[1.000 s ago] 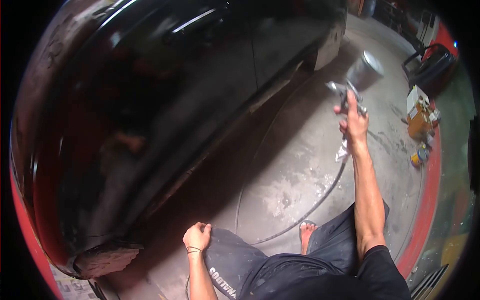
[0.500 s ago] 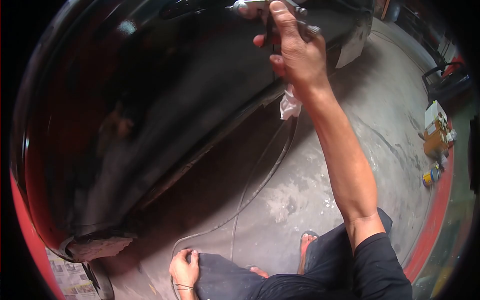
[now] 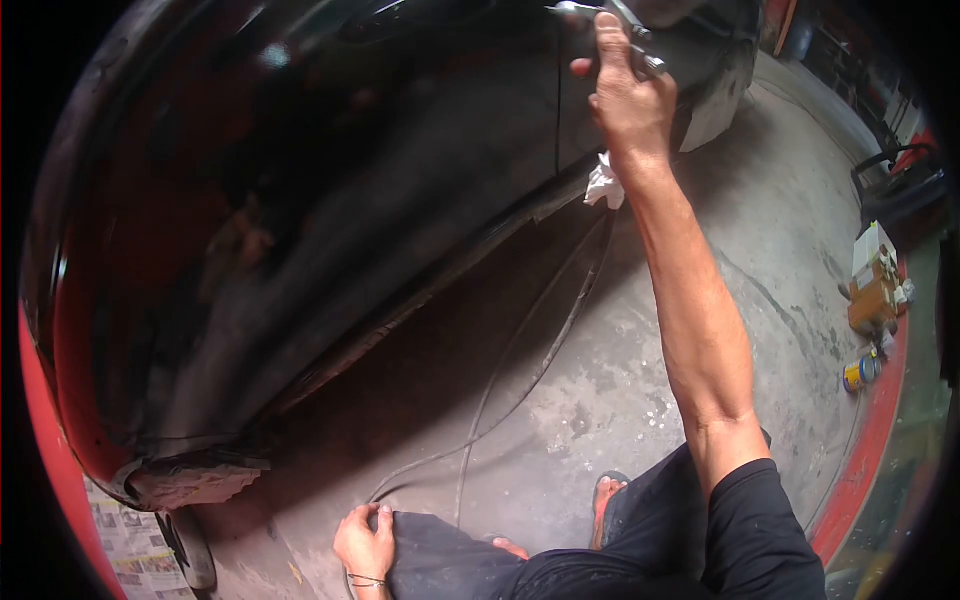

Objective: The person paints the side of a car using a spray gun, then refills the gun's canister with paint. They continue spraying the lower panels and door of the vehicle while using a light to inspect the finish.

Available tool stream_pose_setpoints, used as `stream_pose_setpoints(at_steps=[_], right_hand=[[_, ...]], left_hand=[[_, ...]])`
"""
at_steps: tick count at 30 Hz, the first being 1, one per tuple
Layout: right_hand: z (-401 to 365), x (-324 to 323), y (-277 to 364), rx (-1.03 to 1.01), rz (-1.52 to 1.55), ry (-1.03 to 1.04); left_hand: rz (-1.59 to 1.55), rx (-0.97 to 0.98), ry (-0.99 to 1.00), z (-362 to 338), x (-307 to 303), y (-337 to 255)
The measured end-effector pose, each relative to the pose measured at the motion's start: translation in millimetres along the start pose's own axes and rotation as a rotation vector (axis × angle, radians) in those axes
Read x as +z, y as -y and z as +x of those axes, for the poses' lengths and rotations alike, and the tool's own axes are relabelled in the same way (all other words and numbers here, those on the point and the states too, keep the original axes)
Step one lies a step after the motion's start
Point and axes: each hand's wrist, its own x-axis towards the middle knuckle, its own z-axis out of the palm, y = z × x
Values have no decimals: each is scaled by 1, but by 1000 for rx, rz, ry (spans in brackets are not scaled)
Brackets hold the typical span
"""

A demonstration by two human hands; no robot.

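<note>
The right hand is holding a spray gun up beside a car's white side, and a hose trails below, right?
Not quite: the car's side is black, as the head view shows. The right hand does hold the spray gun up beside it, and a hose trails below.

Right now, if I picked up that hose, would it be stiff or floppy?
Probably quite floppy: the hose bends in loose curves. It might drag, since a long stretch trails below, and may tug at the right hand, as it leads up there.

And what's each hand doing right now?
Left hand: loosely curled by dark trouser leg; any grip unclear.
Right hand: closed around silvery metal spray gun.
</note>
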Motion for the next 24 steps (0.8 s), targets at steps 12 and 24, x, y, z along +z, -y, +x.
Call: stream_pose_setpoints(at_steps=[12, 24], right_hand=[[-24, 8, 38, 217, 190, 314], [46, -2, 36, -56, -238, -141]], left_hand=[[12, 95, 65, 29, 15, -21], [-24, 54, 56, 36, 19, 7]])
